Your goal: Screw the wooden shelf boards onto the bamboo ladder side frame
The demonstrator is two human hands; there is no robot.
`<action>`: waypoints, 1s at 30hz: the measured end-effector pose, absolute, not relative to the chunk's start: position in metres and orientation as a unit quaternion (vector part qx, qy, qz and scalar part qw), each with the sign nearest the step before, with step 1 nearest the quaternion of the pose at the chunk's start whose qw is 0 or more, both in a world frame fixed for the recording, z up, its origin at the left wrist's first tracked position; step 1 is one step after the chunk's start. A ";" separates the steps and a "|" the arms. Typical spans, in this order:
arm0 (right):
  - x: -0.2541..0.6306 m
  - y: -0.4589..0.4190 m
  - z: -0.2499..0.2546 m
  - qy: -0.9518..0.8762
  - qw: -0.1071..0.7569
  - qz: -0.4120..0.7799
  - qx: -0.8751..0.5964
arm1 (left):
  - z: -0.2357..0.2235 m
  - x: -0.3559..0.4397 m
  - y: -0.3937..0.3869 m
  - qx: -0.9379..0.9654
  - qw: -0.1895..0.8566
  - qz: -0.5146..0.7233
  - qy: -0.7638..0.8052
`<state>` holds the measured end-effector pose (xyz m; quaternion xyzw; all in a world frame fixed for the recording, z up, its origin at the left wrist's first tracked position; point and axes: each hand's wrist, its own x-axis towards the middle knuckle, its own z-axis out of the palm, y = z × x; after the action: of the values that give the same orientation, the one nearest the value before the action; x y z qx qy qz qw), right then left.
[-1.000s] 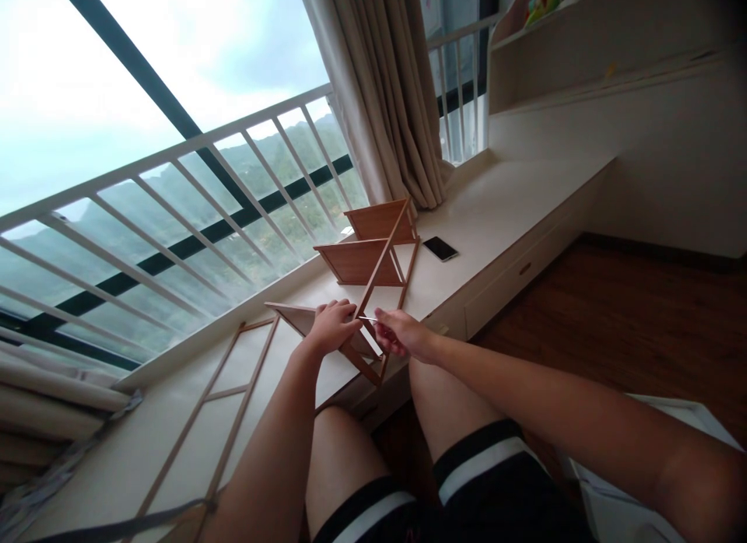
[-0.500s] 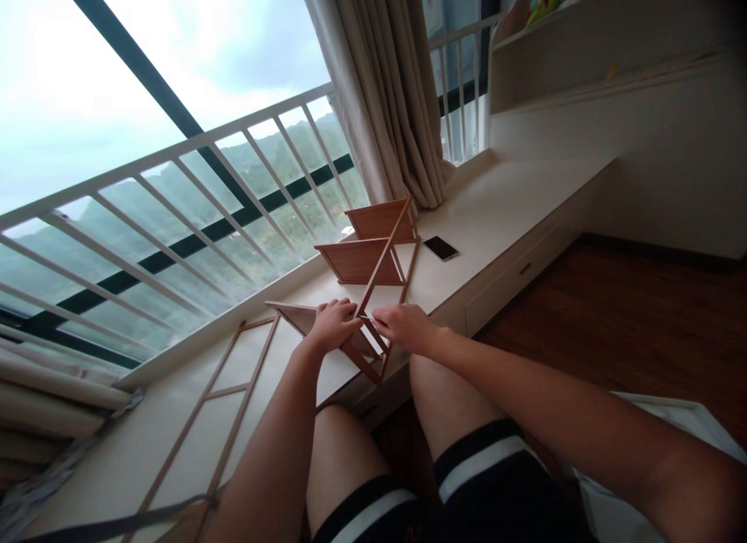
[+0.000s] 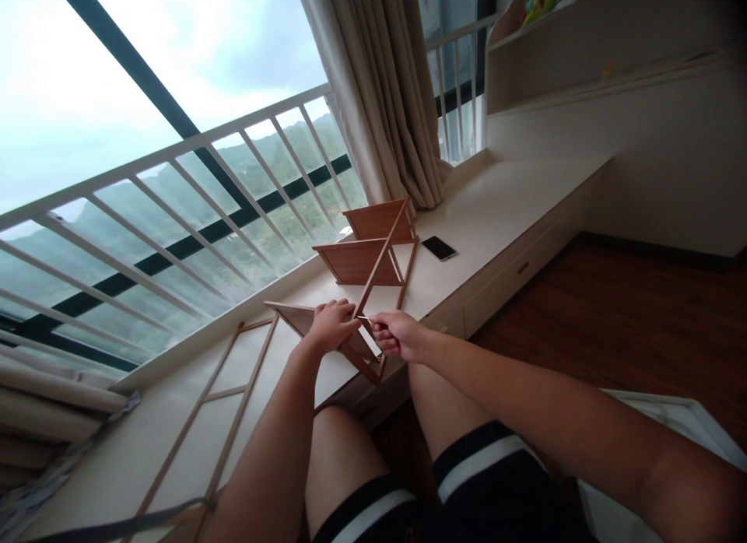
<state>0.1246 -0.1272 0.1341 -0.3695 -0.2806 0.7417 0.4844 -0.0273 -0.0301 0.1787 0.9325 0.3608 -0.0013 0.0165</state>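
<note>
"Right hand: open or closed?"

"Closed round a thin metal tool, which points at the near corner of the wooden rack. The left hand grips the rack beside that corner."

"Where's the rack itself?"

"On the white ledge. To its left lies a loose frame, to its right a phone."

"What might go wrong?"

"Pushed at a slant, the tool could slip into the left hand. If that grip slackened, the rack might swivel, since its near corner seems to overhang the ledge."

"Anything unclear?"

"The right hand hides most of the tool, its tip is too small to judge, and the loose frame's near end is cut off."
</note>
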 end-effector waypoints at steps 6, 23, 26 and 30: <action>0.125 -0.131 0.141 -0.105 0.459 0.854 -0.221 | 0.179 -0.027 -0.032 0.929 0.016 0.001 0.369; 0.128 -0.123 0.138 -0.107 0.426 0.870 -0.224 | 0.179 -0.027 -0.032 0.931 0.019 0.007 0.365; 0.121 -0.125 0.136 -0.121 0.446 0.845 -0.270 | 0.180 -0.027 -0.032 0.932 0.019 0.006 0.363; 0.118 -0.125 0.135 -0.160 0.446 0.815 -0.334 | 0.181 -0.027 -0.032 0.933 0.018 0.007 0.358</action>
<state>0.1183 -0.1251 0.1351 -0.3344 -0.1600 0.8146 0.4462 -0.0267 -0.0322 0.1806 0.9334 0.3584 0.0067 0.0181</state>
